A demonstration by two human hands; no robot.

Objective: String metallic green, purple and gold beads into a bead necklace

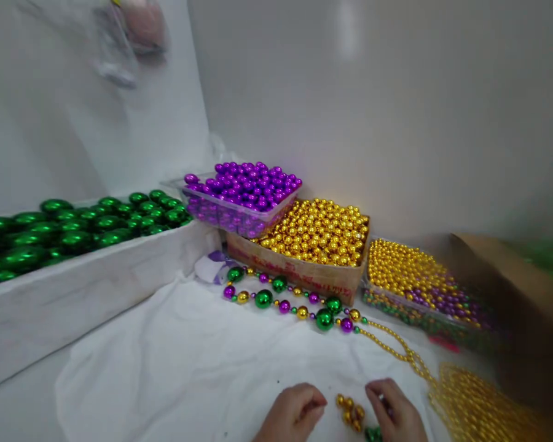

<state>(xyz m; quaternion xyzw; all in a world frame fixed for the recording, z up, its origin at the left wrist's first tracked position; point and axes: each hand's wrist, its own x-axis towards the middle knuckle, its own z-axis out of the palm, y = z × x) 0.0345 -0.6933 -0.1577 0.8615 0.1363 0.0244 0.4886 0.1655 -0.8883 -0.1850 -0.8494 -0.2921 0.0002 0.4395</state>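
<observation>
At the bottom of the head view, my left hand is closed, thumb and forefinger brought together; whatever lies in the pinch is too small to tell. Just right of it, a small cluster of gold beads rests on the white cloth. My right hand is closed in a pinch too, with a small dark glint between its fingers that I cannot name. Some green beads show beside its lower edge. Beyond both hands lies a bead necklace of green, purple and gold balls.
A white box of large green balls stands left. At the back are a clear tub of purple balls, a cardboard box of gold balls and a tub of small beads. Gold bead strands lie right, below a brown cardboard flap.
</observation>
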